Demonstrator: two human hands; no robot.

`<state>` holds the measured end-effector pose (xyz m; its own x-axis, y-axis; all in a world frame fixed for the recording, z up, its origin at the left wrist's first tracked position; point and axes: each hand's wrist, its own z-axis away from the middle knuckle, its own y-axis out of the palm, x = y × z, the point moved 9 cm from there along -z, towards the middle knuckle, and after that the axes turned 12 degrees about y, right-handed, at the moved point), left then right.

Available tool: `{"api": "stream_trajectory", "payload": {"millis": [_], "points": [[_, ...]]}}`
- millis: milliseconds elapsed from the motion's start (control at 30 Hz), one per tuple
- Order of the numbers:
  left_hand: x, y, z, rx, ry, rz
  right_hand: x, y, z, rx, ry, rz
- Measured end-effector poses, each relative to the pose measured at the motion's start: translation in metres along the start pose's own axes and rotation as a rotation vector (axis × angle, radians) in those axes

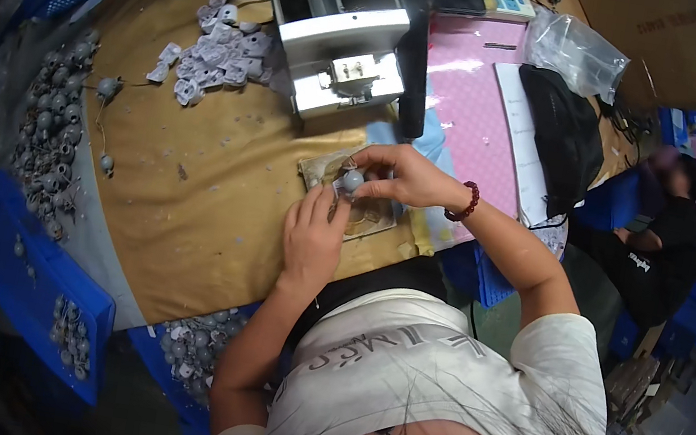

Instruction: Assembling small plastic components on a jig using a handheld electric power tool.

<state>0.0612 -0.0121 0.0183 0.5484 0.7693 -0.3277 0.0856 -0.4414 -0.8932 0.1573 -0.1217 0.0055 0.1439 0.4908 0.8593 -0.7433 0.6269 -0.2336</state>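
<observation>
A small round grey ball-shaped part point(353, 181) is pinched between the thumb and fingers of my right hand point(409, 177). Against its left side sits a small white piece point(337, 188), partly covered by fingers. My left hand point(313, 235) reaches up from below, its fingertips closed together at that white piece, touching or nearly touching the ball. Both hands are just above a flat square tan board point(379, 220) lying on the brown-covered table point(207, 186). How the two pieces join is hidden by my fingers.
A silver machine point(352, 45) stands beyond my hands, beside a pile of white plastic parts point(220, 56). Many grey ball parts point(54, 116) lie along the left edge. Blue bins point(93, 305) hold more. Pink sheeting point(476, 101) and a black bag point(560, 142) lie right; another person point(659, 239) sits beyond.
</observation>
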Motion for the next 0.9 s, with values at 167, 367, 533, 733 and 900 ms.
{"api": "stream_trajectory", "payload": {"millis": [167, 367, 533, 733, 900], "points": [[0.0, -0.001, -0.001, -0.025, 0.004, 0.006, 0.024, 0.002, 0.002, -0.167, -0.215, 0.416], [0.002, -0.002, -0.003, -0.057, -0.017, 0.036, 0.021, 0.005, 0.005, -0.303, -0.154, 0.559], [0.011, -0.007, -0.013, -0.071, -0.109, 0.123, 0.016, 0.002, 0.008, -0.361, -0.086, 0.428], [0.016, -0.009, -0.032, -0.055, -0.193, 0.106, 0.027, -0.01, 0.015, -0.415, -0.206, 0.319], [0.016, -0.008, -0.029, -0.067, -0.163, 0.077, 0.043, -0.106, 0.038, -1.197, -0.408, 0.189]]}}
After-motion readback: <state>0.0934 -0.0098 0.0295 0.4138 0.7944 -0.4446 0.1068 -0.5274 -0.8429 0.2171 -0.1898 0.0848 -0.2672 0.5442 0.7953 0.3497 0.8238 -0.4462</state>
